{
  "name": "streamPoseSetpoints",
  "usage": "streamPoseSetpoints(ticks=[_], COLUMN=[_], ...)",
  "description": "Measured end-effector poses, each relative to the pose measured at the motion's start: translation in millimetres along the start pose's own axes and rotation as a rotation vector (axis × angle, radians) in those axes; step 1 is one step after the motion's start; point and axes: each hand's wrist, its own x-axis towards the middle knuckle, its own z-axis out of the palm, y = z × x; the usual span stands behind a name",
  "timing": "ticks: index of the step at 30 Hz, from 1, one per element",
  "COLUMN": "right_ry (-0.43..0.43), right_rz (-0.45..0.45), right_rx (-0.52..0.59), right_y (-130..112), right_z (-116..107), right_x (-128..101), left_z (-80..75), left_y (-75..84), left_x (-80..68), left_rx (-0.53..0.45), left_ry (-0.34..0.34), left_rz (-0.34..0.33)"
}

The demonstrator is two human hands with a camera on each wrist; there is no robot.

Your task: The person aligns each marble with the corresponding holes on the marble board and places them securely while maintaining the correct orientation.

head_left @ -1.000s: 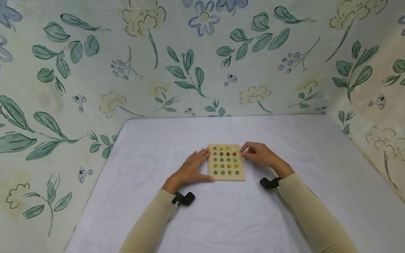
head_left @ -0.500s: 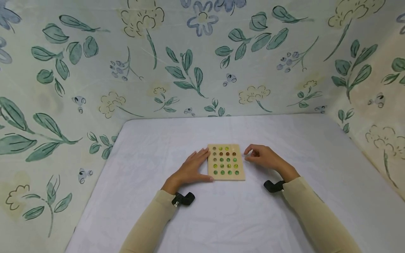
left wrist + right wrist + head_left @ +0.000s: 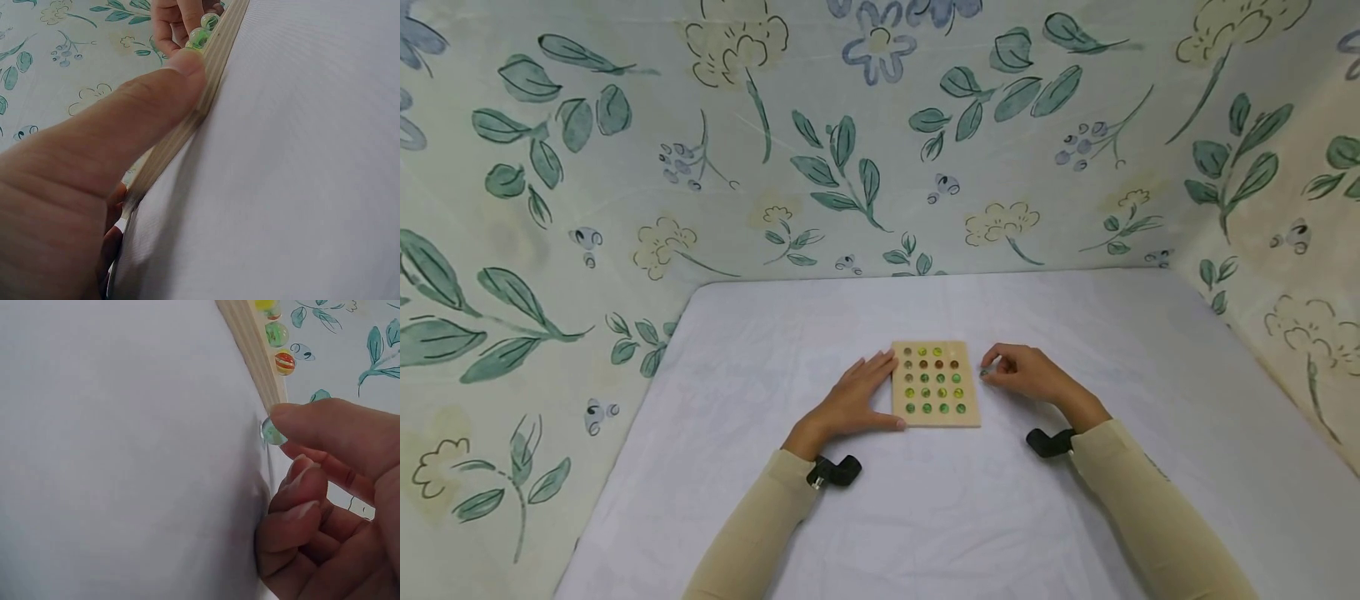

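Observation:
A square wooden board (image 3: 936, 419) lies on the white cloth, with rows of glass marbles, green, yellow and reddish-brown, in its hollows. At its far right corner no marble shows. My left hand (image 3: 852, 402) rests along the board's left side with straight, spread fingers, its thumb (image 3: 144, 112) at the near edge. Just right of the board, my right hand (image 3: 1026, 373) pinches a clear greenish marble (image 3: 272, 432) between thumb and index finger, low over the cloth. Its other fingers (image 3: 290, 531) are curled and look to hold nothing.
White cloth (image 3: 925, 517) covers the table around the board. A floral curtain (image 3: 880, 167) hangs behind the table and along both sides. Black wrist devices (image 3: 835, 472) are strapped below the hands.
My right hand has drawn back slightly to the right from the board's edge. The greenish marble now shows at its fingertips. My left hand and the board have stayed in place.

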Motion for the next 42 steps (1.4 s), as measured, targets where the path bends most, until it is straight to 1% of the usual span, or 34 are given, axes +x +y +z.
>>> streamPoseSetpoints(ticks=[7, 20, 37, 42], right_ry=[-0.002, 0.001, -0.004, -0.005], right_rz=[0.002, 0.026, 0.022, 0.018], right_rx=[0.007, -0.02, -0.028, -0.032], right_y=[-3.1, -4.4, -6.9, -7.9], right_z=[1.0, 1.1, 0.6, 0.6], right_x=[-1.6, -0.6, -0.5, -2.2], left_z=[1.5, -0.2, -1.8, -0.4], left_y=[-2.2, -1.1, -1.3, -2.0], left_x=[0.0, 0.0, 0.2, 0.2], left_rx=[-0.001, -0.006, -0.032, -0.024], left_ry=[0.005, -0.006, 0.001, 0.004], left_rz=[0.002, -0.013, 0.001, 0.007])
